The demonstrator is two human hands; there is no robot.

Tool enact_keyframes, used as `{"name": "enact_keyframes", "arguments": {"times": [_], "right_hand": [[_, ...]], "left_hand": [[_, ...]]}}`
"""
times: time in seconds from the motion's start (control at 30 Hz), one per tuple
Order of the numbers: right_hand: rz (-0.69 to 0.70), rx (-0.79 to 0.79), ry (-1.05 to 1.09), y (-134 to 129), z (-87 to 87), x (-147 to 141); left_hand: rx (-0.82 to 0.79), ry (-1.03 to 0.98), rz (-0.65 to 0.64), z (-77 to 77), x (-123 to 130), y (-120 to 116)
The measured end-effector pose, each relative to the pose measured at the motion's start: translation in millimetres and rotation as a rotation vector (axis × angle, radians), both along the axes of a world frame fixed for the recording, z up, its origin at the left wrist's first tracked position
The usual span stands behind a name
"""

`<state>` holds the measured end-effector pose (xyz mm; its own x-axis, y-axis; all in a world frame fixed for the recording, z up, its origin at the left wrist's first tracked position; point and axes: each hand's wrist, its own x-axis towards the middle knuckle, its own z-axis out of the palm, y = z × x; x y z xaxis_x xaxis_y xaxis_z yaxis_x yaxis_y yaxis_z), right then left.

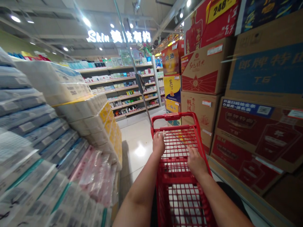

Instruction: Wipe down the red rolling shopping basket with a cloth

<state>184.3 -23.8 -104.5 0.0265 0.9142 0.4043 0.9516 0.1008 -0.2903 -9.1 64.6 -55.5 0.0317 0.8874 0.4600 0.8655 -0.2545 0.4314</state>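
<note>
A red shopping cart (pixel 197 126) with a grid basket stands directly in front of me. My left hand (pixel 159 145) is closed above the left side of its basket, with a small whitish bit at the fingertips that I cannot make out. Over the right side of the basket is my right hand (pixel 197 162), its fingers curled together. A thin dark cord (pixel 178 139) runs between the two hands and ends at the right fingers. From the cart's left corner a slim metal pole (pixel 146 108) rises, bearing a dark clip (pixel 140 83).
Stacked liquor cartons (pixel 201 74) form a wall close on the right. Wrapped paper packs (pixel 87 118) are piled on the left. Beyond the pale tiled floor (pixel 136 135), shelves of small boxed goods (pixel 127 85) stand under a lit sign (pixel 118 36).
</note>
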Motion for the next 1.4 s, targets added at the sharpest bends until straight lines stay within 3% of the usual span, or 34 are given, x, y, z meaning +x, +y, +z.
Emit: {"name": "enact_keyframes", "arguments": {"times": [0.07, 0.2, 0.23, 0.33, 0.4, 0.53, 0.6, 0.77, 0.8, 0.9, 0.97, 1.1, 1.27, 1.4], "right_hand": [[-0.004, 0.0, 0.008, 1, -0.2, 0], [0.005, -0.001, 0.029, 2, -0.5, 0], [0.006, -0.002, 0.033, 2, -0.6, 0], [0.011, -0.003, 0.045, 2, -1.6, 0], [0.011, -0.008, 0.053, 2, -2.7, 0], [0.002, -0.041, 0.075, 3, -4.4, 2], [0.001, -0.053, 0.077, 3, -4.2, 2], [0.013, -0.035, 0.066, 1, -2.8, 2], [0.013, -0.034, 0.067, 1, -2.9, 2], [0.008, -0.033, 0.073, 2, -3.8, 3], [0.011, -0.027, 0.076, 2, -4.2, 3], [0.018, -0.025, 0.061, 1, -3.2, 2], [0.028, -0.043, 0.06, 1, -2.2, 2], [0.022, -0.054, 0.071, 2, -3.1, 3]], "left_hand": [[-0.011, 0.065, -0.096, -8.5, 7, -5], [0.034, 0.236, -0.41, -20.0, 22, -20], [0.042, 0.252, -0.414, -19.8, 23, -23], [0.032, 0.229, -0.188, -17.6, 22, -28], [0.013, 0.231, -0.133, -19.7, 25, -32], [-0.006, 0.314, -0.374, -28.8, 30, -38], [-0.011, 0.318, -0.405, -28.9, 25, -36], [0.02, 0.184, -0.118, -26.6, 6, -31], [0.03, 0.178, -0.139, -28.4, 5, -33], [0.045, 0.236, -0.375, -33.8, 4, -40], [0.031, 0.258, -0.428, -33.3, 3, -43], [0.008, 0.255, -0.218, -25.6, -2, -44], [0.011, 0.278, -0.273, -19.2, -3, -44], [-0.036, 0.122, -0.021, -18.7, 2, -43]]}}
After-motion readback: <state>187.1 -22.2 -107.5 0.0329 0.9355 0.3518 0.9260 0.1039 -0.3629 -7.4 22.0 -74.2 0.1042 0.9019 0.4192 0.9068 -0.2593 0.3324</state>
